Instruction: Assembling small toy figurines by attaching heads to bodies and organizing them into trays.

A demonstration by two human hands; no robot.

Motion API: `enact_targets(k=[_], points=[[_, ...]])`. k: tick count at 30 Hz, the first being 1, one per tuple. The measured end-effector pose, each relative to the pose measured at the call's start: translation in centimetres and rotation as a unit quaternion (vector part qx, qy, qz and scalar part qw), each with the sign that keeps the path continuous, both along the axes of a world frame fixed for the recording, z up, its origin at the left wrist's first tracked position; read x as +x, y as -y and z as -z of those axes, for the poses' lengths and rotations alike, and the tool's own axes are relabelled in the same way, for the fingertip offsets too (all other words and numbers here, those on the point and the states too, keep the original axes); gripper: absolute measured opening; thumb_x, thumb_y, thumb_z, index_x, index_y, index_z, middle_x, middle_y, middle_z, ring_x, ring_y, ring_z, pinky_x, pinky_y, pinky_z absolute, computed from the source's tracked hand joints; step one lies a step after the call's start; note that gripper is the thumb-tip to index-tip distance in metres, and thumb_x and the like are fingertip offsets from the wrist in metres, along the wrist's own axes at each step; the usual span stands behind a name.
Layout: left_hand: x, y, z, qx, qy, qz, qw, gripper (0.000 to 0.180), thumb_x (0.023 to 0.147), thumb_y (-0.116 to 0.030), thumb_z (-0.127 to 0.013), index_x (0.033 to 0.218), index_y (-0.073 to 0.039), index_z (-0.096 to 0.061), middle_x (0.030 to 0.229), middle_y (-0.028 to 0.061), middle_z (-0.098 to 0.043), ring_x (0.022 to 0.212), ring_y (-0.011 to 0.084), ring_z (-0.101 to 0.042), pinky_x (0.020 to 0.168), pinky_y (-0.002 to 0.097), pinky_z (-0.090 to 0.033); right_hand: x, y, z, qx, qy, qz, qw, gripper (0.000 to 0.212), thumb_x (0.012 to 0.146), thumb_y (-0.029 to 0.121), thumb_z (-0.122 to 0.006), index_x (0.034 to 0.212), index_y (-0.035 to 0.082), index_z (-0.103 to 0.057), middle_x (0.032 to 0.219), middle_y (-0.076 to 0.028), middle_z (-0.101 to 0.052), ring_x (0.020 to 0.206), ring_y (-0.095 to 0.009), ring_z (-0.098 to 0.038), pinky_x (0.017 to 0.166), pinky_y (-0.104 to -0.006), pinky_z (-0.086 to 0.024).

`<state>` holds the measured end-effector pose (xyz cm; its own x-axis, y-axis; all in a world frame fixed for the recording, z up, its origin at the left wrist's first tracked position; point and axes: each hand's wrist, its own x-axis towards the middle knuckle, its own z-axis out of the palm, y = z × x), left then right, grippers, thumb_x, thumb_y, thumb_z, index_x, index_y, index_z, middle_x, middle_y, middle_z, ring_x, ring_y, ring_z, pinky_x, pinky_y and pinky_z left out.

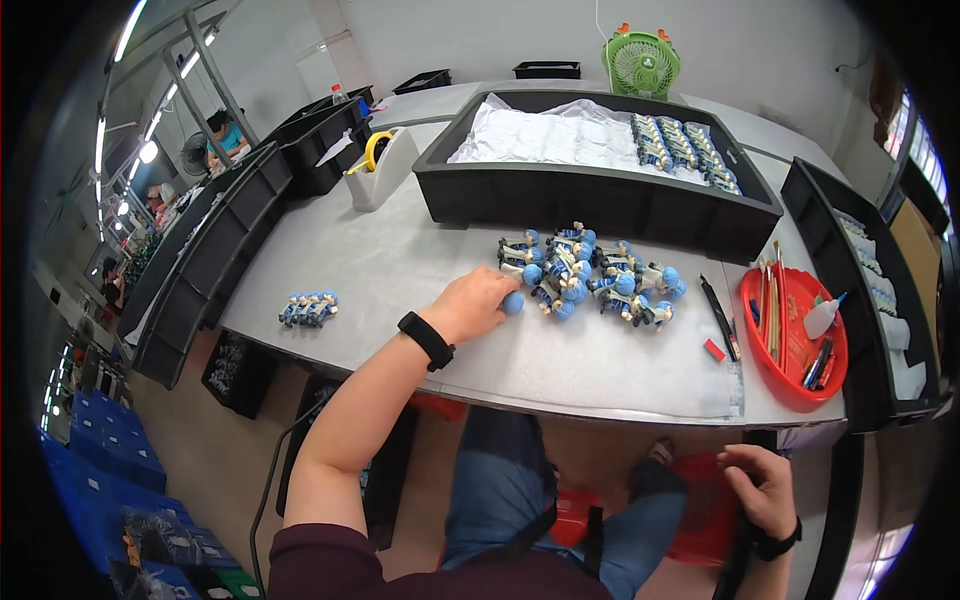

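Note:
My left hand [474, 304] reaches over the table with its fingers closed round a small toy figurine [512, 303]; only its blue round head shows past the fingertips. Right beside it lies a loose pile of similar figurines [566, 272], with blue heads and blue-and-white bodies, tipped over in different directions. A short row of several figurines [309, 309] lies side by side farther left. Below the table's front edge, at the lower right, my right hand [762, 488] hangs with loosely bent fingers apart and nothing visible in it.
Behind the pile stands a black crate [600, 207] lined with white sheet, figurines in rows at its right end. A tape dispenser [385, 170] is left of it. On the right are a knife [718, 315], a red tray [797, 390] of brushes and pens, and another black crate [850, 290].

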<state>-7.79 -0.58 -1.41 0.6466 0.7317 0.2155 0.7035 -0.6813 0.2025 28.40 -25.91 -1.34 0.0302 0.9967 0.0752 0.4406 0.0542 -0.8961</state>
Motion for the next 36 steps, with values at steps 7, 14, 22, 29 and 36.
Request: enact_targets(k=[7,14,22,29,36], points=[[1.1,4.1,-0.1,-0.104,0.187,0.033,0.976,0.033,0.071,-0.007,-0.066,0.102,-0.003,-0.056,0.087,0.0082,-0.061,0.072,0.0214,-0.057,0.068,0.0307,-0.047,-7.6,-5.6,2.1,0.027,-0.084,-0.074,0.993,0.018,0.079,-0.002,-0.059,0.097,-0.003,-0.06,0.085,-0.011,-0.064,0.079,-0.013,-0.062,0.069,-0.023,-0.048],[6.2,8.5,2.6,-0.513,0.582,0.069,0.627,0.037,0.091,-0.005,-0.043,0.127,-0.003,-0.035,0.107,0.0098,-0.056,0.099,0.0152,-0.055,0.086,0.0281,-0.044,-11.5,-11.7,3.0,0.116,-0.131,-0.082,0.981,0.037,0.077,0.007,-0.065,0.11,0.0,-0.054,0.091,-0.01,-0.063,0.079,-0.013,-0.06,0.066,-0.0245,-0.048],[9.4,7.2,4.8,-0.538,0.626,0.09,0.557,0.036,0.091,-0.005,-0.041,0.127,-0.002,-0.035,0.114,0.0084,-0.05,0.1,0.0141,-0.052,0.088,0.0285,-0.043,-11.4,-12.5,5.0,0.122,-0.173,-0.032,0.977,0.041,0.075,0.009,-0.069,0.112,-0.001,-0.053,0.093,-0.008,-0.059,0.077,-0.012,-0.059,0.066,-0.0235,-0.049],[9.6,8.0,4.4,-0.475,0.602,0.09,0.635,0.055,0.083,0.0,-0.056,0.132,0.0,-0.03,0.114,0.0093,-0.048,0.098,0.0143,-0.053,0.084,0.0258,-0.044,-11.4,-12.4,5.1,0.12,-0.151,-0.026,0.981,0.036,0.075,0.01,-0.069,0.106,-0.002,-0.056,0.092,-0.009,-0.059,0.079,-0.014,-0.059,0.066,-0.0244,-0.049],[9.6,8.0,4.3,-0.483,0.608,0.084,0.624,0.061,0.079,0.003,-0.061,0.132,0.0,-0.032,0.114,0.0098,-0.049,0.099,0.0153,-0.053,0.085,0.0261,-0.045,-11.5,-12.4,4.9,0.125,-0.146,-0.02,0.981,0.033,0.075,0.011,-0.069,0.102,-0.003,-0.057,0.091,-0.009,-0.06,0.08,-0.015,-0.059,0.068,-0.0249,-0.049]])
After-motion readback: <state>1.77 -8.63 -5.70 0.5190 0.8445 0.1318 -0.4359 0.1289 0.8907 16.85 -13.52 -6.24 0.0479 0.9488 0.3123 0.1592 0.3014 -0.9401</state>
